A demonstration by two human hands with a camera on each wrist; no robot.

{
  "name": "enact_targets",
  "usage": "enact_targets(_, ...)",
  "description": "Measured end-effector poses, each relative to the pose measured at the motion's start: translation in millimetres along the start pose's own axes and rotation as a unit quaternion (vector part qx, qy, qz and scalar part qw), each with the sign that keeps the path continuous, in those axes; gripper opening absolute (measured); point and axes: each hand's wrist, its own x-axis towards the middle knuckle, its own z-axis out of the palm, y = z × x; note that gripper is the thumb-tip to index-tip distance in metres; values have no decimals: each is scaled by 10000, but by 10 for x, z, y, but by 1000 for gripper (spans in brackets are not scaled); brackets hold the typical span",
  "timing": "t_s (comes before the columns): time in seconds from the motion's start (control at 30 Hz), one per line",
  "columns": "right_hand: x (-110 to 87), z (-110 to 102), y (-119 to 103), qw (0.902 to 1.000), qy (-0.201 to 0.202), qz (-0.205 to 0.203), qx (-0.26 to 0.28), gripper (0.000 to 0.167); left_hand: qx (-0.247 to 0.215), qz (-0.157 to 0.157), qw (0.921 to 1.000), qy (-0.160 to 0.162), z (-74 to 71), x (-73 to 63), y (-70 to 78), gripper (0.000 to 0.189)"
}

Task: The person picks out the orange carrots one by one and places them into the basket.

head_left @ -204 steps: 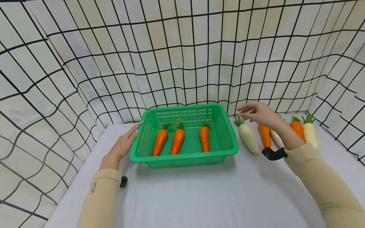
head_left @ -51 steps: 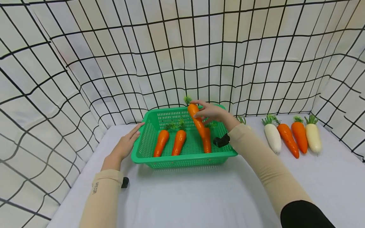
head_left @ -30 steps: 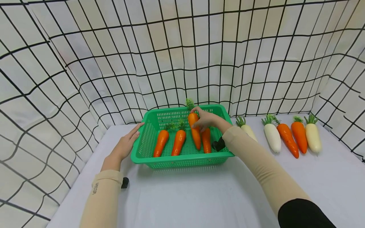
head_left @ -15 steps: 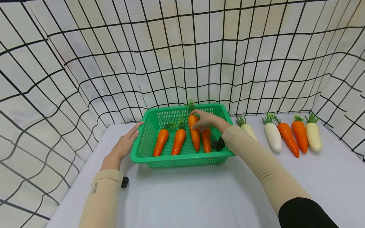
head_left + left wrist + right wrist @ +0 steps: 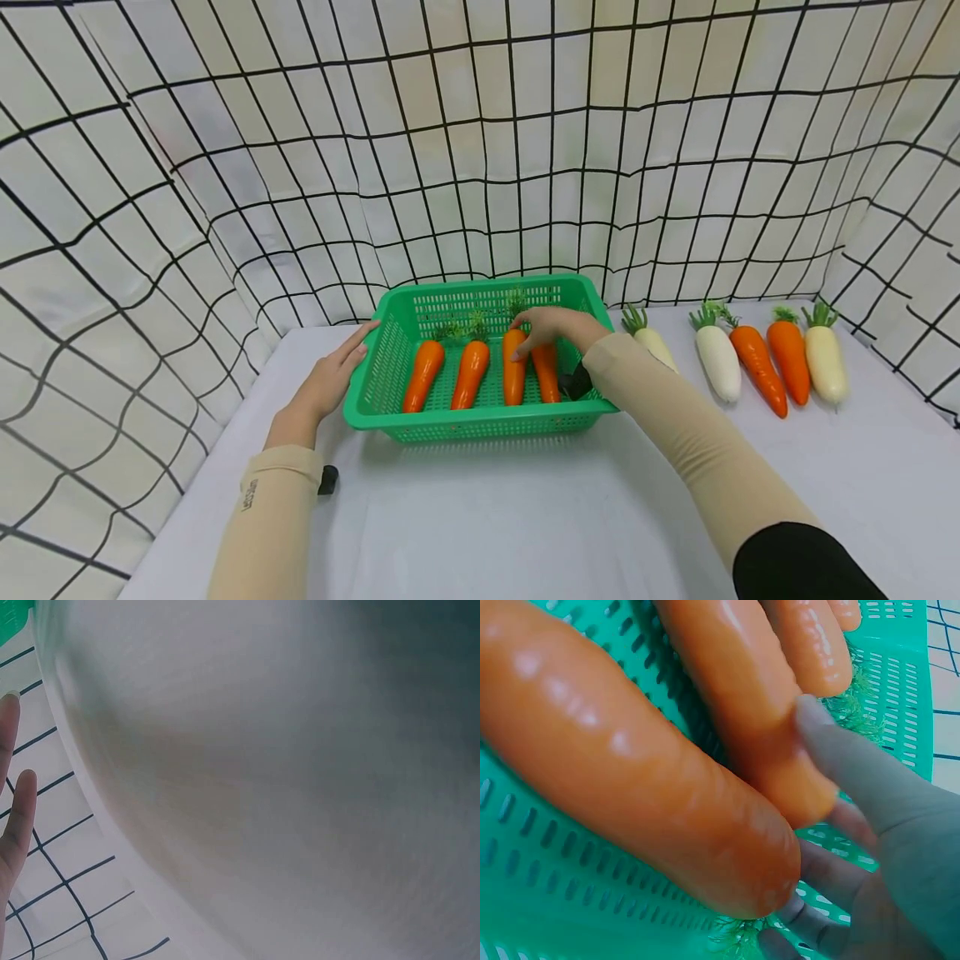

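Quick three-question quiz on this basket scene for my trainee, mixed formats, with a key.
1. How many orange carrots lie in the green basket?
2. True or false: the left hand grips a white radish.
3. Multiple choice: the right hand touches A) the third carrot from the left in the basket, B) a white radish on the table, C) nothing.

Key: 1. Four. 2. False; it rests open against the basket's left rim. 3. A; its fingers are on that carrot's top end.

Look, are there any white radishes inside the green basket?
No, the green basket holds only four orange carrots.
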Motion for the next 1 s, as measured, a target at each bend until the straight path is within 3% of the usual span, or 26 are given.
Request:
enact_targets(0.2, -28, 14, -3, 9998, -52, 57, -179, 70, -24, 7, 10000, -9, 9, 1, 2, 58)
enact_targets(0.6, -102, -85, -34, 9975, 237, -482, 460, 51, -14, -16, 10000, -25, -2, -5, -11, 57)
enact_targets(0.77, -233, -163, -99, 9926, 354, -861, 775, 49, -16, -24, 10000, -89, 14, -6, -13, 58)
enact_targets(1.0, -540, -345, -120, 9859, 832, -1330, 580, 43, 59, -8, 10000, -23, -11, -15, 2, 58)
